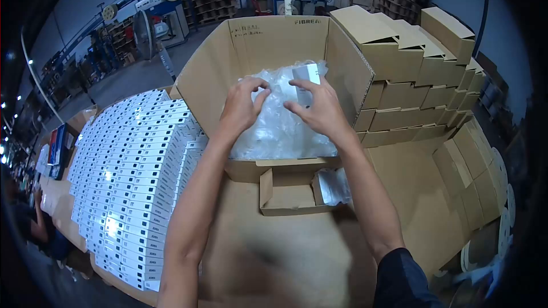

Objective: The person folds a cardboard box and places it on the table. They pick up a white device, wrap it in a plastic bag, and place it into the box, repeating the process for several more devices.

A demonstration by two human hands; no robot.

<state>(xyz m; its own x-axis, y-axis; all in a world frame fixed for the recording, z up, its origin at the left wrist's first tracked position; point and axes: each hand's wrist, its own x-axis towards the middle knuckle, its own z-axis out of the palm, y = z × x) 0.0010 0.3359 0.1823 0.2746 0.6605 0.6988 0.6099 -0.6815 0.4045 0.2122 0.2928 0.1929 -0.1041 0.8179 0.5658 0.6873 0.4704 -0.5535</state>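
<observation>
Both hands reach over a large open cardboard box [279, 37] filled with clear plastic bags [265, 131]. My left hand [246, 102] hovers at the left of the bags, thumb and fingers curved and apart, holding nothing. To its right, my right hand [317, 105] is over the bags with thumb and forefinger apart. A silvery-white packet [308, 72] lies just beyond the right fingers, not visibly gripped. Below the big box stands a small open carton [291, 211], with a plastic-wrapped item [333, 187] at its right end.
Many white labelled boxes [123, 177] are stacked at the left. Folded brown cartons [399, 63] are piled at the right, beside a large open cardboard tray [416, 194]. Machinery [151, 23] stands behind. A person's arm [39, 222] shows at the far left.
</observation>
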